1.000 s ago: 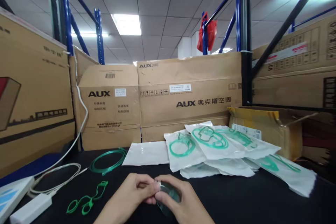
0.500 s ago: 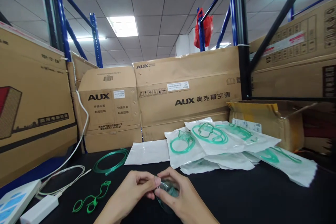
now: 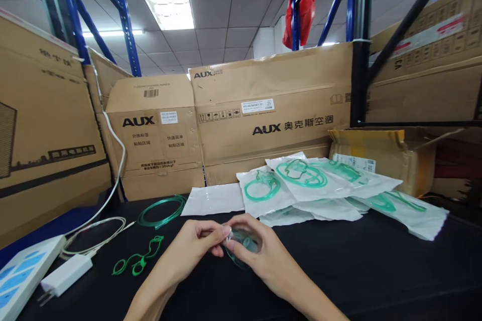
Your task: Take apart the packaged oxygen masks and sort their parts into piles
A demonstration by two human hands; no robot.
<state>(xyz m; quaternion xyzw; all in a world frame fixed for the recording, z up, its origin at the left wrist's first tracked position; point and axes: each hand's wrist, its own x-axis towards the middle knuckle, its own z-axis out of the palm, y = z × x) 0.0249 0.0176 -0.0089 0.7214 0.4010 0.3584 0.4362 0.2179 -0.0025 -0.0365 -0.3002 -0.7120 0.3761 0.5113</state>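
- At the table's left edge, from where I stand, a white power strip (image 3: 32,266) lies tilted beside a white charger (image 3: 67,275), whose prongs are bare; both seem pushed aside to leave the hands room.
- Next comes a green elastic strap (image 3: 140,263), loosely laid on the black table (image 3: 339,271), with a coil of green tubing (image 3: 155,224) behind it; I'd guess they sit there to be within the left hand's reach.
- Near the middle, the left hand (image 3: 199,241) has thumb and fingers pinched together on the edge of a clear green mask (image 3: 246,242). Something pale shows at the fingertips, too small for me to name.
- That mask sits between both hands, low over the table; the right hand (image 3: 263,251) is curled around its far side, thumb near the pinched edge, probably to steady it.
- Behind the hands lies a flat white pouch (image 3: 213,199).
- Further right, white packets (image 3: 327,191) holding green tubing overlap in a heap before a cardboard carton (image 3: 380,155), presumably stacked there off the working spot.
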